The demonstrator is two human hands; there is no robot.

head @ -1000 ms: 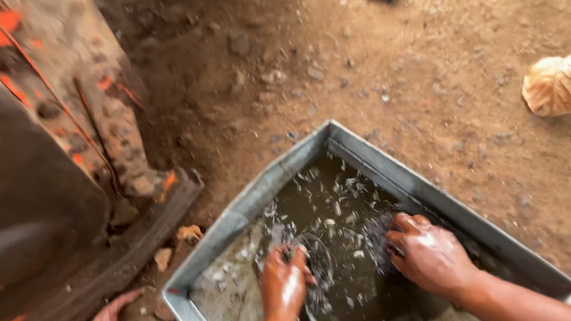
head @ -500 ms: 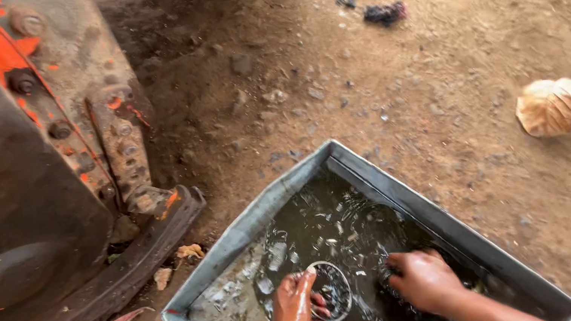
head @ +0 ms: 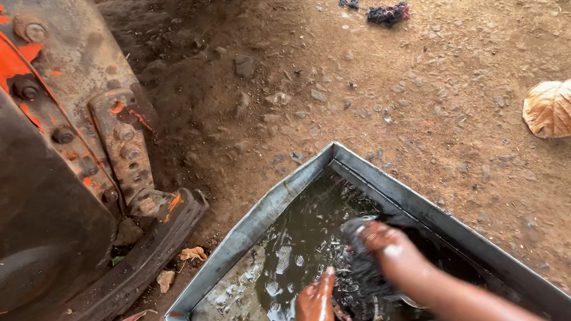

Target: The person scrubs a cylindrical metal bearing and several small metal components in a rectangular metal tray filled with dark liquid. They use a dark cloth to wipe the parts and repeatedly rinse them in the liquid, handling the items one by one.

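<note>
A grey metal tray point(head: 271, 212) lies on the dirt ground at the bottom of the view, holding dark oily liquid point(head: 300, 250). In it sits a round dark metal part point(head: 361, 278), wet and partly submerged. My left hand point(head: 315, 312) holds the part's lower left edge with oily fingers. My right hand point(head: 392, 254) grips the part from the top right, fingers curled over it. Both forearms come in from the bottom edge.
A large dirty black and orange machine body point(head: 20, 172) with bolts fills the left side, close to the tray. A dry brown leaf point(head: 560, 107) lies at the right, a dark rag scrap point(head: 388, 13) far back. Small stones scatter the dirt.
Both hands have closed around the round part and lifted it partly out of the liquid. The view has shifted slightly, so the tray sits lower in the frame.
</note>
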